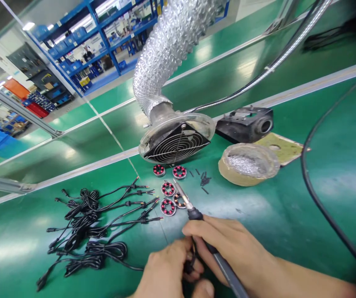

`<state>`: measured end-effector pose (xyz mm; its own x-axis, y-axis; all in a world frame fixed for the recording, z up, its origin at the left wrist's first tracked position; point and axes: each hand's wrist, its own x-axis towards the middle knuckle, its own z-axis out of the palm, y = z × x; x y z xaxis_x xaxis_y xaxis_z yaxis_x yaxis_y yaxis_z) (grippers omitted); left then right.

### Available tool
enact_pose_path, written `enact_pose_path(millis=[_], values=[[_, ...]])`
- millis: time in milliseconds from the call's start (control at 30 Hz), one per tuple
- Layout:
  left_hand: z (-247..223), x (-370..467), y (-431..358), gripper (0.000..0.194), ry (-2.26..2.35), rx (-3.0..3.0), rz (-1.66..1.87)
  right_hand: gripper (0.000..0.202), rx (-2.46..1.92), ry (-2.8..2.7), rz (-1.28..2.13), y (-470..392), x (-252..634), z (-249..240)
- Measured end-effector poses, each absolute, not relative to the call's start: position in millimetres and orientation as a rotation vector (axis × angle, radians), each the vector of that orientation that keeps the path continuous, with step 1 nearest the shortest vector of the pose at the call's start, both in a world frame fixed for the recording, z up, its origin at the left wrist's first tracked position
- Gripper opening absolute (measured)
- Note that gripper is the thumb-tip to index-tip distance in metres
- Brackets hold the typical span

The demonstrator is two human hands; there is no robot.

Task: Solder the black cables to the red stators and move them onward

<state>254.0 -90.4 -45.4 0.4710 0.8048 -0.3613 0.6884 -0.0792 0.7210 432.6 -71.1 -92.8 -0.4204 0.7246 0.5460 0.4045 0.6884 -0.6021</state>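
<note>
In my right hand point(238, 244) is a soldering iron point(194, 213), its metal tip pointing up and away over several small ring-shaped coils point(168, 207) with red or copper windings. My left hand point(167, 267) is closed at the bottom centre, close beside my right fingers. Its fingers pinch a black cable point(134, 268), which runs in from the left; the held end is mostly hidden by my fingers. More bundled black cables point(83, 215) lie to the left, their bare wire ends towards the coils. Small black tube pieces point(205, 180) are scattered right of the coils.
A round fume extractor with a fan grille point(178, 145) on a silver duct point(162, 62) stands behind the coils. To its right are a black soldering iron holder point(249, 124), a tub of metallic shavings point(243, 178) and a yellowish board point(285, 149). A dark cord point(313, 186) crosses the right side.
</note>
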Motion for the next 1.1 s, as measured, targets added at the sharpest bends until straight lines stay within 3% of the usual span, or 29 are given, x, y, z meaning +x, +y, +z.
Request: enact_pose_path(millis=[67, 267, 400, 600, 733, 900, 1100], values=[[-36, 250, -89, 0.049, 1.153, 1.875, 0.033, 0.027, -0.852, -2.072, 0.479, -72, 435, -92], [-17, 238, -66, 0.035, 1.379, 2.044, 0.252, 0.035, -0.838, -2.07, 0.534, -68, 449, -84], [-29, 238, -58, 0.035, 1.435, 2.085, 0.16, 0.035, -0.846, -2.013, 0.642, -67, 450, -87], [-44, 235, -54, 0.039, 1.544, 2.122, 0.167, 0.03, -0.977, -1.989, 0.332, -39, 440, -102], [-41, 235, -47, 0.036, 1.588, 2.053, 0.152, 0.027, -0.977, -2.095, 0.38, -29, 435, -104], [-39, 237, -46, 0.033, 1.59, 1.953, 0.219, 0.05, -0.749, -2.208, 0.727, -43, 452, -91], [-41, 246, -54, 0.031, 1.456, 1.939, 0.275, 0.052, -0.923, -2.154, 0.648, -53, 455, -90]])
